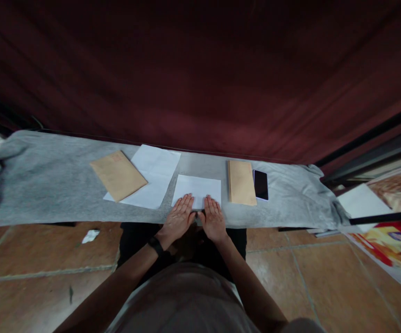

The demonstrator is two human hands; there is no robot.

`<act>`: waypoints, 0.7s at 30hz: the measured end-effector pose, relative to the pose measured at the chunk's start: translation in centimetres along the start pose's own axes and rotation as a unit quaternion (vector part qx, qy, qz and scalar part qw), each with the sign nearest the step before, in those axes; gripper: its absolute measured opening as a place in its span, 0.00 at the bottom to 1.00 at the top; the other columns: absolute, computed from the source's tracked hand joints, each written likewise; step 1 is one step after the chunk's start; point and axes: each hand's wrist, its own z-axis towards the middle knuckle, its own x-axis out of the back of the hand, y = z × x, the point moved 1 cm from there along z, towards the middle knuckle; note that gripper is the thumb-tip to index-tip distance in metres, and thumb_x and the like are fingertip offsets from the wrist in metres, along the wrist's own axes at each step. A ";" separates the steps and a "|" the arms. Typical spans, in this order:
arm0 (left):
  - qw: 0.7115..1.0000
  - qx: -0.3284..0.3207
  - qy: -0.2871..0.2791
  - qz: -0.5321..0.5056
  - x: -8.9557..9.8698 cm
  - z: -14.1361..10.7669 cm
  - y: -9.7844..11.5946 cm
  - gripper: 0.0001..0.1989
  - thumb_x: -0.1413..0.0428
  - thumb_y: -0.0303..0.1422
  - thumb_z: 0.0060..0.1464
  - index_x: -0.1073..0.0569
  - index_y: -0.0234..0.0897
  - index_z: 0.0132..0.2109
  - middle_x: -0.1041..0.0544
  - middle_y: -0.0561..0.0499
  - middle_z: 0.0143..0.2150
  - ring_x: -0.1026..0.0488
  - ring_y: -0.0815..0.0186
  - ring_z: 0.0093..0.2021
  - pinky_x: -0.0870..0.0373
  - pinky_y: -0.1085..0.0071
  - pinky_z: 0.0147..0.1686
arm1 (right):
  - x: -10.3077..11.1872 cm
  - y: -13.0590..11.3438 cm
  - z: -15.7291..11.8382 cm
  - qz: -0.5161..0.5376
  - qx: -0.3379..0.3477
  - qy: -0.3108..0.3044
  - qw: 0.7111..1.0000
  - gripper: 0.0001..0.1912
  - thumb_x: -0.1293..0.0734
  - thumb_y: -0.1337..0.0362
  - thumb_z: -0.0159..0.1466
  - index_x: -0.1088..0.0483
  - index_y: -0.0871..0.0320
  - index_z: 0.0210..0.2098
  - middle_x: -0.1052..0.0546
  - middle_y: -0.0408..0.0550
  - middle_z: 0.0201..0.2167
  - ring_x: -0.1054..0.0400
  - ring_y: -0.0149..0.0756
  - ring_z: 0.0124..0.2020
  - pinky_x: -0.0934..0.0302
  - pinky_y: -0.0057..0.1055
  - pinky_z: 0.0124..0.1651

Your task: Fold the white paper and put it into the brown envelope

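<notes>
A white sheet of paper (197,186), which looks folded, lies on the grey cloth right in front of me. My left hand (180,216) rests flat on its near left part, fingers stretched out and pointing away from me. On the near right part lies my right hand (214,220), also flat with its fingers extended. The two thumbs almost meet at the sheet's near edge. Neither hand grips anything. To the left are larger white sheets (155,164), with brown envelopes (119,175) on top of them.
A stack of brown envelopes (242,182) lies to the right, with a dark-screened phone (261,185) beside it. Grey cloth (61,185) covers the narrow table. A dark red curtain (200,83) hangs behind. Crumpled white paper (90,236) lies on the tiled floor.
</notes>
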 end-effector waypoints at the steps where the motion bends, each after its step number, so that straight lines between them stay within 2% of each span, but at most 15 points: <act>1: 1.000 0.002 0.003 0.000 0.1 -0.1 -0.2 0.29 0.57 0.36 0.67 0.44 0.26 0.70 0.43 0.37 0.72 0.50 0.57 0.73 0.50 0.56 0.71 | 0.0 0.3 -0.1 -0.004 -0.004 0.003 1.000 0.33 0.47 0.53 0.74 0.50 0.67 0.71 0.43 0.61 0.70 0.50 0.47 0.71 0.51 0.47 0.70; 13: 0.997 0.074 0.014 0.010 0.9 -0.9 -1.0 0.31 0.61 0.40 0.69 0.42 0.21 0.68 0.41 0.31 0.70 0.48 0.52 0.72 0.47 0.52 0.69 | 0.5 2.3 -1.4 -0.030 -0.033 0.015 0.999 0.33 0.47 0.53 0.74 0.49 0.69 0.71 0.43 0.63 0.70 0.48 0.50 0.70 0.50 0.48 0.69; 16: 0.996 0.082 0.020 0.011 1.1 0.3 -0.3 0.30 0.61 0.39 0.69 0.41 0.20 0.68 0.39 0.30 0.69 0.45 0.52 0.71 0.48 0.51 0.69 | 0.4 2.4 -1.5 -0.029 -0.032 0.024 0.999 0.33 0.47 0.53 0.74 0.50 0.69 0.71 0.42 0.63 0.69 0.47 0.50 0.70 0.50 0.48 0.69; 21: 0.999 0.039 0.005 -0.013 0.3 3.2 1.7 0.28 0.61 0.37 0.68 0.43 0.24 0.69 0.40 0.36 0.70 0.48 0.57 0.72 0.48 0.55 0.70 | 0.3 2.5 -1.4 -0.027 -0.023 0.035 0.999 0.33 0.46 0.53 0.74 0.50 0.69 0.71 0.42 0.64 0.69 0.48 0.50 0.70 0.49 0.49 0.69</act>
